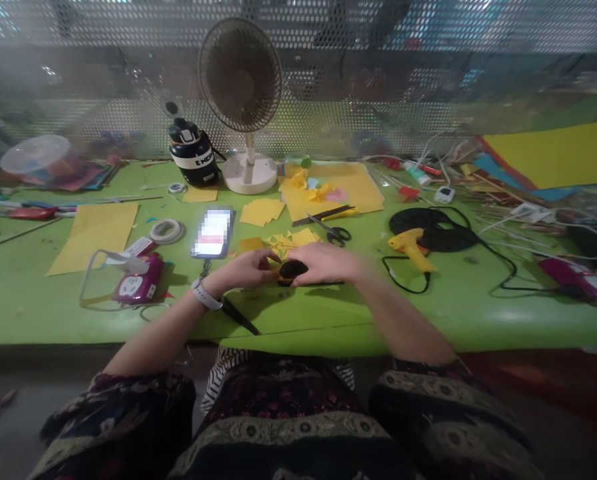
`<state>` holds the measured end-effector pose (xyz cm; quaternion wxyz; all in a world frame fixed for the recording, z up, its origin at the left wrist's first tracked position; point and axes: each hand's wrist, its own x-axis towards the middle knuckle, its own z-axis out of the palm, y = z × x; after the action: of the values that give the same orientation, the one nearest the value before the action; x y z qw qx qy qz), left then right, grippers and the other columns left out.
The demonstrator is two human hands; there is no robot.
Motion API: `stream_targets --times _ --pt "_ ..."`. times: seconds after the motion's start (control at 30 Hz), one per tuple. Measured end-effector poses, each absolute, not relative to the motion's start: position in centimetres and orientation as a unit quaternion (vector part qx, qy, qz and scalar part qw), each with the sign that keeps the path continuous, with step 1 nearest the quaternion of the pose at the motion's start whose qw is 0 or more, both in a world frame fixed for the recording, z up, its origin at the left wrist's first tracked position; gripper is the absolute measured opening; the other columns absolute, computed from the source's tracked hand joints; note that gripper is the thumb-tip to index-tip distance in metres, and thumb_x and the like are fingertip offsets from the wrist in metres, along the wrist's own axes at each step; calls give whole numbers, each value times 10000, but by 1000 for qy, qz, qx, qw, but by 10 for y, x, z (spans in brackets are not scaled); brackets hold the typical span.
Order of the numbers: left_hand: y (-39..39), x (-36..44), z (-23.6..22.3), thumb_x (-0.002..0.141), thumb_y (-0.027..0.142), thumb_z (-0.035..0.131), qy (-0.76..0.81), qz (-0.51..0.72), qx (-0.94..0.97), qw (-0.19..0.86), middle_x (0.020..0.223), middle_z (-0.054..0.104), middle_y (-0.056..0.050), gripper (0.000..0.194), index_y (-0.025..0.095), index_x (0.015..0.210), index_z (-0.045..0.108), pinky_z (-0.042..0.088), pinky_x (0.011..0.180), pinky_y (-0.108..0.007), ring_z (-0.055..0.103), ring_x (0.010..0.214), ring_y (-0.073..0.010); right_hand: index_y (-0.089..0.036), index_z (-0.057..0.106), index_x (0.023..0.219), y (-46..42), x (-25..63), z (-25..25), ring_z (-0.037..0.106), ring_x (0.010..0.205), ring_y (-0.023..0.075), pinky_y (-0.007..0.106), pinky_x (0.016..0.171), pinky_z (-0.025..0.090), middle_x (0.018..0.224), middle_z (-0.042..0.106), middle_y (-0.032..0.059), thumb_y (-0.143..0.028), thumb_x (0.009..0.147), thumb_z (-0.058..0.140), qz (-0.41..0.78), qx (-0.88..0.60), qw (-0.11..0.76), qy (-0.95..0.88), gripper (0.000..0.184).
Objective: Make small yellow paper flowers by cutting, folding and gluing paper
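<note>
Both my hands meet at the middle of the green table (pixel 38 307), near its front edge. My left hand (pixel 246 269), with a white watch on the wrist, and my right hand (pixel 326 262) close their fingers round a small dark round object (pixel 292 269) held between them. Small yellow paper pieces (pixel 291 239) lie just behind the hands. A dark strip (pixel 238 317) lies under my left wrist. The view is slightly blurred.
A lit phone (pixel 212 232), black scissors (pixel 334 231), a yellow glue gun (pixel 411 248) with black cable, yellow paper sheets (pixel 94 235), tape rolls (pixel 166 231), a pink power strip (pixel 138 283), a desk fan (pixel 242 100) and a black bottle (pixel 194 155) stand around.
</note>
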<state>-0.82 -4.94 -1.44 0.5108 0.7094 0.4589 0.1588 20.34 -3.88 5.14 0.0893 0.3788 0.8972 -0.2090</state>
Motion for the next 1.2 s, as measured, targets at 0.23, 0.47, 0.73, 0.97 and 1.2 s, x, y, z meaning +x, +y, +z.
stream_targets --times 0.23,0.47,0.73,0.97,1.2 --pt "-47 -9 -27 772 350 737 429 178 688 557 605 507 50 346 164 1032 605 286 472 -213 417 502 -76 -214 698 951 -46 201 58 650 843 252 317 637 376 938 732 88 -330 827 693 -174 390 77 901 169" --pt "-48 -6 -25 741 320 762 419 166 648 614 602 522 58 311 172 960 597 294 453 -200 435 484 -67 -222 706 978 -48 203 61 650 858 255 321 651 375 943 732 84 -332 840 679 -176 379 82 905 178" --pt "-40 -21 -4 702 348 801 460 183 612 617 625 562 56 404 163 1009 613 407 493 -223 527 508 -88 -219 701 964 -45 210 64 629 782 213 303 625 376 907 726 56 -348 809 693 -217 361 64 905 202" --pt "-38 -27 8 776 414 751 464 342 606 548 823 661 -14 363 158 1022 674 486 613 -232 577 655 -87 -204 686 1043 -30 220 61 653 849 195 312 735 474 971 729 58 -528 814 683 -325 419 -105 841 397" --pt "-34 -23 -5 792 419 735 445 337 641 526 799 685 -33 360 155 1034 695 499 624 -248 586 649 -103 -171 612 892 -9 208 32 622 646 133 259 603 482 754 679 16 -497 819 710 -436 467 -239 731 348"
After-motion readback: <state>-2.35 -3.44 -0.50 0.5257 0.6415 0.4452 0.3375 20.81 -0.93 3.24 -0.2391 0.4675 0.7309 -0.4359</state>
